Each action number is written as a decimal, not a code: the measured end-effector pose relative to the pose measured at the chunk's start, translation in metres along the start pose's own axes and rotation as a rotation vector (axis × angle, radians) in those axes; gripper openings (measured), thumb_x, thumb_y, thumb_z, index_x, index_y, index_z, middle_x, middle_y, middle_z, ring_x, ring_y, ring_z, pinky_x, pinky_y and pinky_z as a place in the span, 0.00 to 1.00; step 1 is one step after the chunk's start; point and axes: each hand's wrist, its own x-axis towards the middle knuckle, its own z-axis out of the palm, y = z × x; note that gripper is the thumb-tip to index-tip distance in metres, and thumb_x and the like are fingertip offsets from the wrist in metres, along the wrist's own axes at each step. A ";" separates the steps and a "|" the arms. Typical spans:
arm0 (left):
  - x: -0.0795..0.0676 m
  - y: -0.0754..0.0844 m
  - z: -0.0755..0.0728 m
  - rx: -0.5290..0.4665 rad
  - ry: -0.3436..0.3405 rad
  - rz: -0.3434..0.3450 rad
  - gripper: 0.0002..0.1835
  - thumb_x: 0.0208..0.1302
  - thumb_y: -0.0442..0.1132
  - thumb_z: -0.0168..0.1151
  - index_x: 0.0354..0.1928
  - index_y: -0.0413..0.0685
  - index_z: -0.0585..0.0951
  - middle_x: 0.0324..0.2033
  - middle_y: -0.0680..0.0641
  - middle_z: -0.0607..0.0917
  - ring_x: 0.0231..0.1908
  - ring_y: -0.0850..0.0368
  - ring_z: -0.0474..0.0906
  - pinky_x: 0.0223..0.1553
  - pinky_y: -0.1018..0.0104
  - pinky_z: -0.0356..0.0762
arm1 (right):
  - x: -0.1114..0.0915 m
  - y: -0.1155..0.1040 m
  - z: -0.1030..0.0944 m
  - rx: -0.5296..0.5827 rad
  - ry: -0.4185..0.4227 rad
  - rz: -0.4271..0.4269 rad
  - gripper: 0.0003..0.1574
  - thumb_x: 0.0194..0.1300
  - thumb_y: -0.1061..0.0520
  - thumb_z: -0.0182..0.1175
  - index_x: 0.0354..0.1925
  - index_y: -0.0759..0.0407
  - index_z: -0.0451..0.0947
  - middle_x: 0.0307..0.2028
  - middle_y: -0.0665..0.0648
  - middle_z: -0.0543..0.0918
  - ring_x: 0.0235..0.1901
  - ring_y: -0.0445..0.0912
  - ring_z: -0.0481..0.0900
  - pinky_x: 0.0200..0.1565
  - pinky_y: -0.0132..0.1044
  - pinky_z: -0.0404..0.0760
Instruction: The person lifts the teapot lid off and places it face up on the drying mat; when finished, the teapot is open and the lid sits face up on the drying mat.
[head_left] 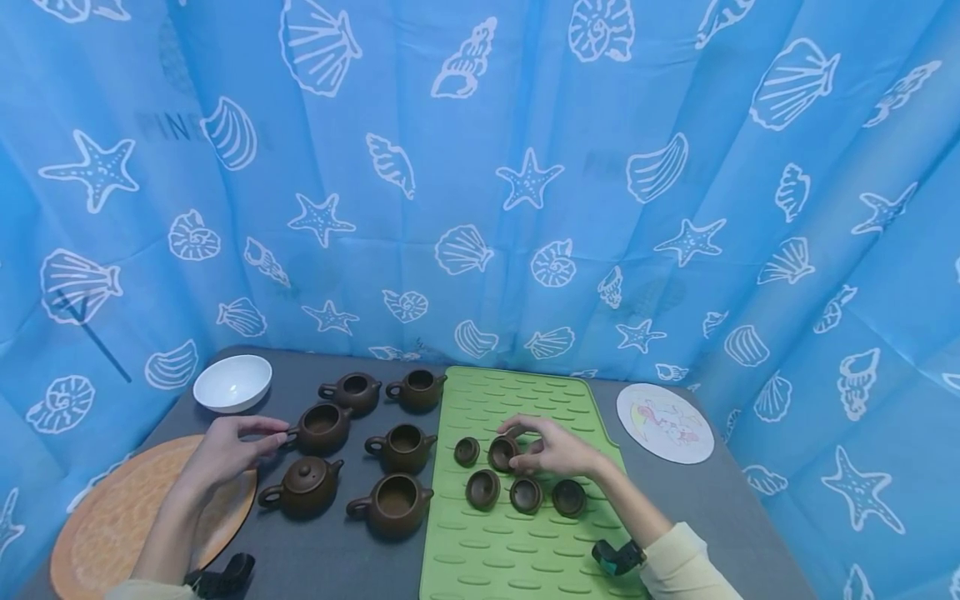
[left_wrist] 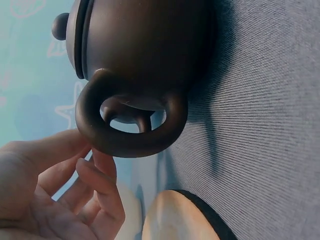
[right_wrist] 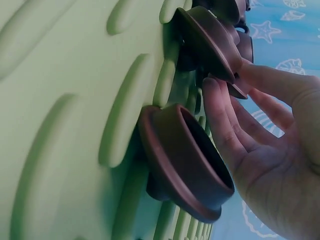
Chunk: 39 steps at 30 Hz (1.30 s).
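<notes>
My left hand (head_left: 232, 450) has its thumb and fingers at the handle of a lidless brown teapot (head_left: 321, 428), pinching it. A lidded teapot (head_left: 303, 486) stands just nearer; in the left wrist view, its ring handle (left_wrist: 137, 147) partly hides the fingertips of the left hand (left_wrist: 60, 185). Over the green mat (head_left: 480, 558), my right hand (head_left: 551, 446) pinches a small brown teapot lid (head_left: 501, 454). In the right wrist view, the fingers meet the rim of that lid (right_wrist: 212, 42), while another upturned lid (right_wrist: 185, 160) lies in front, tilted on its knob.
More lidless teapots (head_left: 396, 506) stand between the left hand and the mat. Several upturned lids (head_left: 526, 495) lie on the mat. A white bowl (head_left: 232, 383) is at the back left, a round orange-brown mat (head_left: 112, 517) at the left, a round printed white mat (head_left: 666, 423) at the right.
</notes>
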 end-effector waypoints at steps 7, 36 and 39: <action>-0.007 -0.002 -0.002 0.000 0.004 -0.028 0.23 0.79 0.46 0.65 0.65 0.37 0.84 0.62 0.28 0.85 0.50 0.43 0.89 0.44 0.54 0.93 | -0.003 -0.002 -0.009 -0.014 0.044 -0.034 0.31 0.77 0.63 0.65 0.72 0.73 0.71 0.63 0.79 0.78 0.35 0.64 0.92 0.40 0.51 0.94; -0.061 -0.008 0.015 -0.068 0.014 -0.166 0.19 0.79 0.45 0.66 0.62 0.40 0.87 0.54 0.37 0.90 0.43 0.57 0.87 0.39 0.62 0.90 | 0.063 -0.095 0.085 0.282 0.064 -0.137 0.21 0.78 0.62 0.63 0.63 0.73 0.78 0.56 0.75 0.83 0.35 0.42 0.88 0.43 0.49 0.94; -0.064 -0.008 0.017 -0.089 0.012 -0.191 0.18 0.79 0.43 0.65 0.61 0.40 0.87 0.53 0.38 0.90 0.42 0.56 0.86 0.40 0.62 0.90 | 0.076 -0.107 0.105 0.320 0.051 -0.148 0.20 0.77 0.63 0.64 0.62 0.73 0.79 0.54 0.75 0.84 0.33 0.39 0.87 0.40 0.39 0.93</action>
